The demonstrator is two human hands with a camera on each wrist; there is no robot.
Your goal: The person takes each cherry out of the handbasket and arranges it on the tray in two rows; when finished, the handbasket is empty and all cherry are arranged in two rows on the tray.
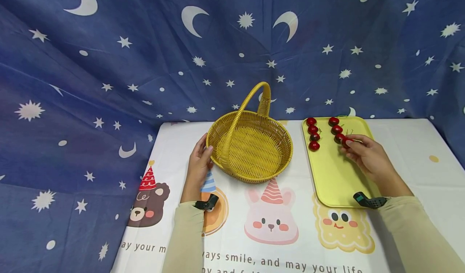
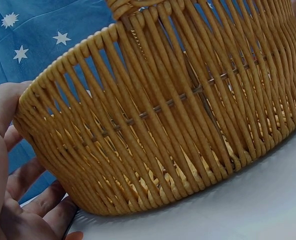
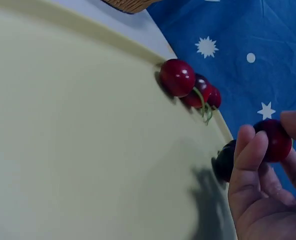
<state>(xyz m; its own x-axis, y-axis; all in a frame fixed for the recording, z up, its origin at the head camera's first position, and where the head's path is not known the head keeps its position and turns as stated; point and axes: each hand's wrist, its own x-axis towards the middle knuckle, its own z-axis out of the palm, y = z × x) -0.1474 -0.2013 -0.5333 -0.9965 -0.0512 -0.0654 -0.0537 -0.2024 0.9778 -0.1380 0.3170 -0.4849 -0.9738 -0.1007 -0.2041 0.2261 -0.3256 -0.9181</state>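
Note:
A yellow wicker basket (image 1: 254,152) with a tall arched handle stands on the table, nothing inside it. My left hand (image 1: 199,160) grips its left side, thumb at the rim and the other fingers along the outer wall; the left wrist view shows the woven side (image 2: 163,115) close up. Over the yellow tray (image 1: 338,180), my right hand (image 1: 367,156) pinches a dark red cherry (image 3: 278,141) between thumb and fingers. Just beyond it, a row of cherries (image 1: 336,130) lies on the tray, some with green stems. Another row (image 1: 313,129) runs along the tray's left edge.
The white tablecloth (image 1: 232,220) carries printed cartoon animals and lettering. Behind the table and to its left hangs a blue curtain (image 1: 225,43) with moons and stars, close to the backs of basket and tray. Each wrist wears a dark strap (image 1: 370,201).

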